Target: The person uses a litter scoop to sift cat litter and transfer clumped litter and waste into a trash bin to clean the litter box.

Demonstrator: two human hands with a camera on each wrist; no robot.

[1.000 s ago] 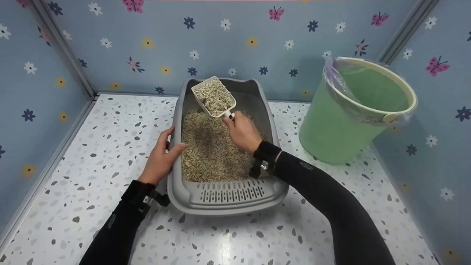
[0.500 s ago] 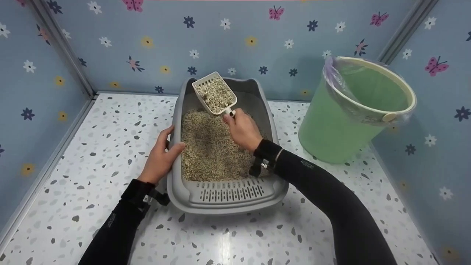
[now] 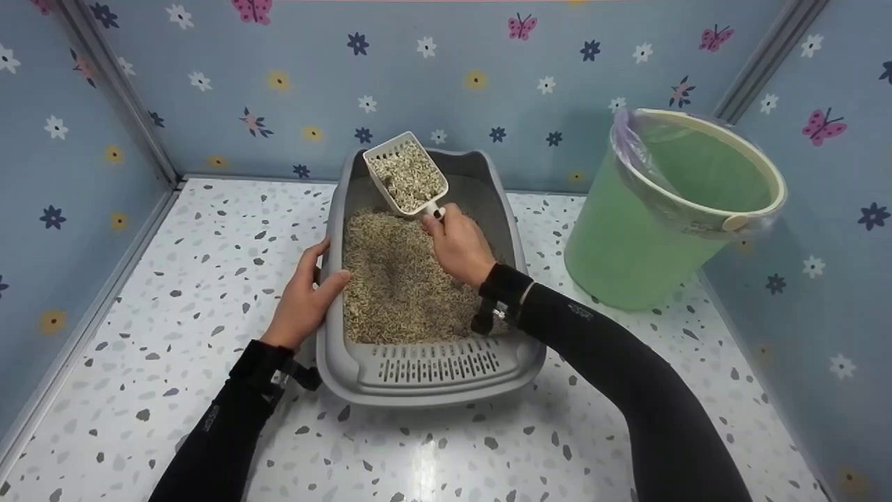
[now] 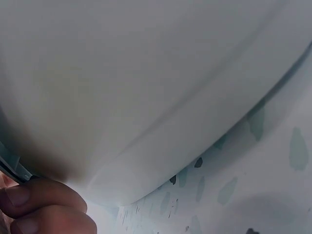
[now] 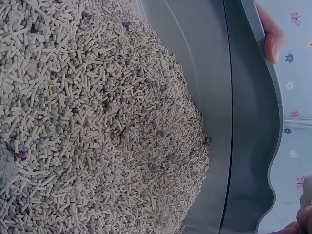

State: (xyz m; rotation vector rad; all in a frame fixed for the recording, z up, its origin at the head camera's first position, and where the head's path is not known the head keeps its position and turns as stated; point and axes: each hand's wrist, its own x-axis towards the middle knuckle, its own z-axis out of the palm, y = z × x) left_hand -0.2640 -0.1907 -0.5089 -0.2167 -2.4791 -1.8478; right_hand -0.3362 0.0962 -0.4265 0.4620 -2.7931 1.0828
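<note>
In the head view, my right hand (image 3: 461, 245) grips the handle of a white slotted litter scoop (image 3: 389, 145) above the far part of a grey litter box (image 3: 432, 397). Pellet litter (image 3: 411, 180) fills much of the scoop, heaped toward the handle, with bare slots at the far end. My left hand (image 3: 303, 303) holds the box's left rim, thumb over the edge and fingers outside. Its curled fingers (image 4: 53, 207) show against the box's outer wall in the left wrist view. Pale pellets (image 5: 97, 122) spread across the box floor in the right wrist view, with a greyish clump (image 5: 6, 168) at the left.
A green bin (image 3: 627, 251) with a clear-purple liner (image 3: 631, 143) stands right of the box. A flower-patterned wall (image 3: 418, 77) rises behind the box, and similar panels flank both sides. The speckled white surface (image 3: 202, 279) lies under everything.
The scoop has risen slightly and its far end has tilted up. Litter in it has dropped and shifted toward the handle, baring the slots. The left hand stays on the rim.
</note>
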